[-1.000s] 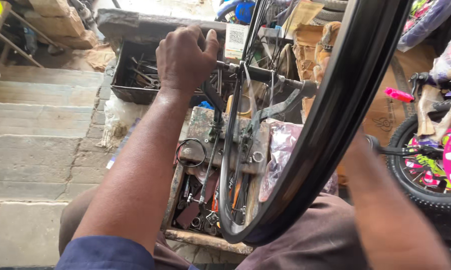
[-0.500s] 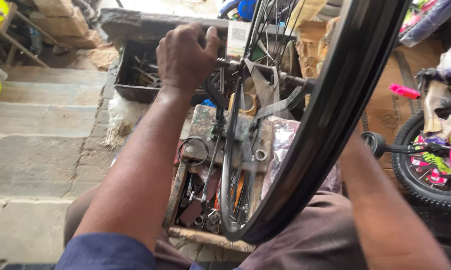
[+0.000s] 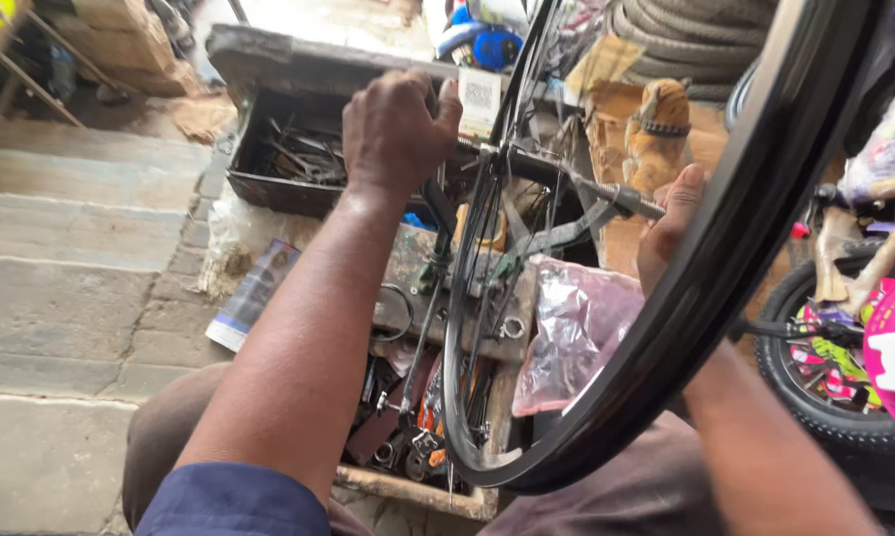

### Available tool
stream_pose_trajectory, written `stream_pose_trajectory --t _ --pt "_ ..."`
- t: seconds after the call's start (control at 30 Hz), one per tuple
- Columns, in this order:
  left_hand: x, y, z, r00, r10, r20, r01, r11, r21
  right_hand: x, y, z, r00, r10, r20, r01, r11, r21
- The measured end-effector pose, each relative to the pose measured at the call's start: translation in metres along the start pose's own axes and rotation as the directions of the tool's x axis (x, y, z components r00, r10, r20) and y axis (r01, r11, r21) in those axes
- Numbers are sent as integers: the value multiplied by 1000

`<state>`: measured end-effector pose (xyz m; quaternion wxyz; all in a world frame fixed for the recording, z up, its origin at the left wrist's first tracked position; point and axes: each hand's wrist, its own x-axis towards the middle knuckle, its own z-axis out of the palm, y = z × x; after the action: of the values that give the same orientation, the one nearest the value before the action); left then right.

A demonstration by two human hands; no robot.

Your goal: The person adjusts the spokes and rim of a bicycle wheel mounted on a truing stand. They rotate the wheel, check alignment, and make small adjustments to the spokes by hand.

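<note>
A black bicycle wheel rim (image 3: 705,268) with thin spokes stands upright in front of me, over my lap. Its threaded axle (image 3: 606,194) runs across the middle. My left hand (image 3: 398,129) is closed in a fist around the left end of the axle, or a tool on it; what exactly it grips is hidden. My right hand (image 3: 666,228) reaches behind the rim, its fingers at the right end of the axle, partly hidden by the rim.
A wooden box of hand tools (image 3: 417,417) lies below the wheel. A dark metal tray of parts (image 3: 288,159) sits beyond it. A crumpled plastic bag (image 3: 576,328) rests on the box. Stone steps (image 3: 70,248) lie left. A small bike tyre (image 3: 815,397) is right.
The view has shifted and the wheel now sits more to the right. My right hand has come into sight at the axle's right end. My left hand still grips the left end.
</note>
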<state>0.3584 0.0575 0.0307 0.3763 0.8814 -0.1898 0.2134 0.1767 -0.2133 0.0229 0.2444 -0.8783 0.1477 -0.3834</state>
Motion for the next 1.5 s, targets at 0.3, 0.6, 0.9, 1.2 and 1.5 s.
stream_pose_trajectory --t 0.3,0.6,0.9,1.2,1.5 --pt "-1 1 19 986 124 -111 -120 992 40 -10 3 3 997 -30 -67 30 1000 7" --pt "-5 3 22 989 76 -131 -75 997 13 -3 12 6 990 -45 -131 46 999 -2" --pt "-10 12 9 988 88 -130 -86 996 26 -9 11 -3 998 -20 -60 20 1000 -10" --pt "-4 -2 28 990 78 -120 -74 996 39 -5 13 2 991 -11 -132 10 1000 -7" --pt "-9 3 20 976 117 -184 -113 993 33 8 29 8 1000 -17 -23 16 999 -30"
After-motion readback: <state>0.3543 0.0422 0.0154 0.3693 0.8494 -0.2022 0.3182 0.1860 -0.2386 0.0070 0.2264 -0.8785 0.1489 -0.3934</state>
